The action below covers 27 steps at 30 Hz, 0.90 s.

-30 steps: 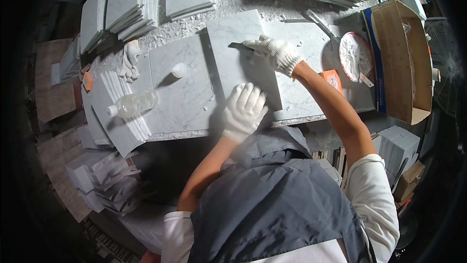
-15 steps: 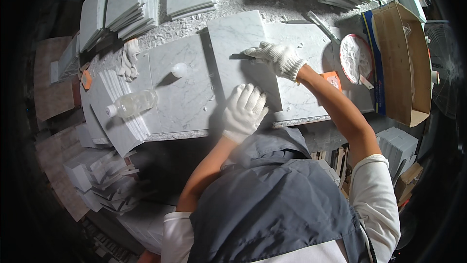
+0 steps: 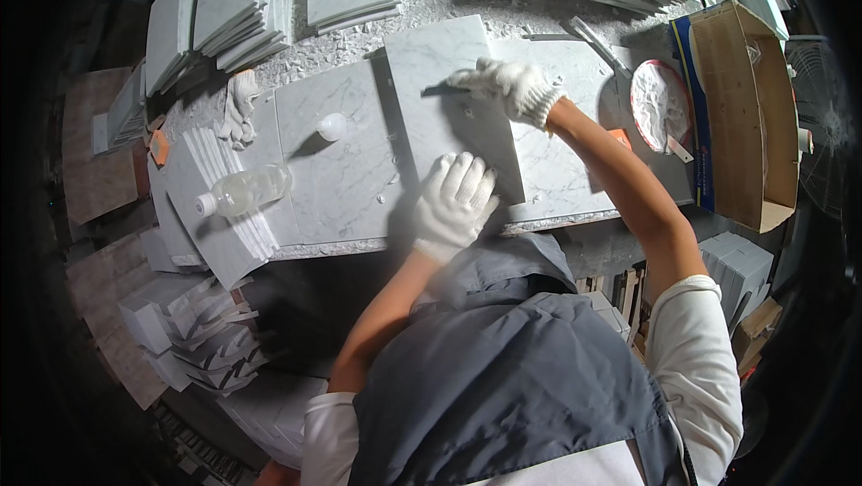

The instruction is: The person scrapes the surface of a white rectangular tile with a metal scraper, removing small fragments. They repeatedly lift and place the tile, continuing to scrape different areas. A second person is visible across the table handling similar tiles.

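Observation:
A grey-veined white marble tile [image 3: 440,59] lies slightly askew over other marble slabs on the bench. My right hand [image 3: 510,91], in a white knit glove, is closed round a flat dark scraper [image 3: 438,90] above the tile's middle. Only the scraper's blade shows, pointing left; its other end is hidden in the glove. Also gloved, my left hand [image 3: 456,203] rests on the tile's near end with fingers stretched out and holds nothing. Left of the tile, a small translucent white cup [image 3: 332,128] stands on the slab [image 3: 346,181] below.
To the left lie a clear bottle [image 3: 247,191], thin tiles [image 3: 220,239] and a spare glove [image 3: 240,109]. Tile stacks [image 3: 229,1] line the far side. On the right are a round container of white paste [image 3: 658,95], a metal bar [image 3: 597,44] and an open cardboard box [image 3: 741,118].
My right hand and the scraper have moved slightly farther away across the tile. My left hand stays in place on the near end.

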Available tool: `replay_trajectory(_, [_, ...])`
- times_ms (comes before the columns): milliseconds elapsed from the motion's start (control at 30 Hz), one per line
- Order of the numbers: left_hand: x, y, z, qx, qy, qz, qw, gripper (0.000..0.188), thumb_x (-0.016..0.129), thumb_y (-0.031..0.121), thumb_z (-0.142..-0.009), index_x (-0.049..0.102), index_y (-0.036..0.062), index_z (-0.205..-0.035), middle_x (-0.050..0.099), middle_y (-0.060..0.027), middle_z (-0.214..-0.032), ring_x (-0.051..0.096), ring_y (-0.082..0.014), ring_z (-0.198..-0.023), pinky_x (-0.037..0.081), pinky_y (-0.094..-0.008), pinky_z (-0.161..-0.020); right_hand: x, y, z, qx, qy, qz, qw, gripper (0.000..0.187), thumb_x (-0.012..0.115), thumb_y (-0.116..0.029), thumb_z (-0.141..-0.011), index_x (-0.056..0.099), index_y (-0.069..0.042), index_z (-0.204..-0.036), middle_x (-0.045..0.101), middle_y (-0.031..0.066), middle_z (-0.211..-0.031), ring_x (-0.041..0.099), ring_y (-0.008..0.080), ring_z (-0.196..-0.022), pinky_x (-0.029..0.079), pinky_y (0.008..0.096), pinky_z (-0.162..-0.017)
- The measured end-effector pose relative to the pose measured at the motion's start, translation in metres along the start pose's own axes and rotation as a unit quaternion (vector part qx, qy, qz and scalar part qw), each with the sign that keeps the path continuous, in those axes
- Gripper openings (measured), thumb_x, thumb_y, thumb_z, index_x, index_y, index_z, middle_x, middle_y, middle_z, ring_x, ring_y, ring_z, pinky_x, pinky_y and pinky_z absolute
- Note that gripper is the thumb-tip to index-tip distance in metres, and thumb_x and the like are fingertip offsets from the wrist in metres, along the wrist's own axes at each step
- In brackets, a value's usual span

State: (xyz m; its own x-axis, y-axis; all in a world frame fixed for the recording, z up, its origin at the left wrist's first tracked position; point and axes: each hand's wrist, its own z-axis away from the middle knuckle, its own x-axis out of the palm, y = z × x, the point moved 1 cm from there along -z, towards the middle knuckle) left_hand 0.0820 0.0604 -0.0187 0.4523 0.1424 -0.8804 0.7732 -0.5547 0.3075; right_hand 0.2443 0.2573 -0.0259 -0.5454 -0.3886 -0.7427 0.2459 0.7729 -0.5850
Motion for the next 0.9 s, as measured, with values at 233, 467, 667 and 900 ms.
replay_trajectory(233, [0.015, -0.001, 0.007, -0.134, -0.025, 0.193, 0.972, 0.039, 0.066, 0.03, -0.088, 0.068, 0.0051, -0.118, 0.061, -0.013, -0.128, 0.055, -0.034, -0.125, 0.043, -0.0505, -0.11, -0.004, 0.002, 0.011, 0.042, 0.025, 0.074, 0.996, 0.048, 0.052, -0.006, -0.099, 0.06, -0.018, -0.144, 0.066, 0.0078, -0.122, 0.067, 0.0246, -0.096, 0.058, 0.032, -0.075])
replay_trajectory(467, [0.007, -0.001, 0.005, 0.004, 0.035, -0.002, 0.999, 0.038, 0.064, 0.028, -0.092, 0.067, 0.0049, -0.122, 0.06, -0.0124, -0.129, 0.053, -0.0326, -0.127, 0.041, -0.0503, -0.112, -0.034, -0.039, -0.003, 0.344, -0.186, -0.092, 0.916, 0.044, 0.049, -0.012, -0.102, 0.054, -0.015, -0.146, 0.064, 0.0043, -0.128, 0.061, 0.015, -0.095, 0.055, 0.0237, -0.079])
replay_trajectory(667, [0.002, -0.001, 0.001, 0.004, 0.004, 0.005, 1.0, 0.038, 0.064, 0.029, -0.092, 0.067, 0.0054, -0.121, 0.06, -0.0125, -0.129, 0.053, -0.0346, -0.128, 0.041, -0.0514, -0.112, -0.031, -0.04, -0.002, 0.264, -0.271, 0.165, 0.911, 0.044, 0.055, -0.018, -0.101, 0.057, -0.017, -0.145, 0.067, 0.0024, -0.123, 0.062, 0.0175, -0.099, 0.057, 0.0277, -0.076])
replay_trajectory(900, [-0.002, 0.001, -0.002, -0.007, 0.001, -0.012, 1.0, 0.037, 0.064, 0.031, -0.094, 0.068, 0.0067, -0.121, 0.061, -0.0125, -0.13, 0.051, -0.0341, -0.132, 0.039, -0.0517, -0.115, -0.039, -0.047, -0.009, 0.312, -0.283, 0.042, 0.906, 0.052, 0.055, -0.028, -0.104, 0.046, -0.015, -0.153, 0.059, 0.0085, -0.139, 0.06, 0.0156, -0.119, 0.051, 0.0311, -0.098])
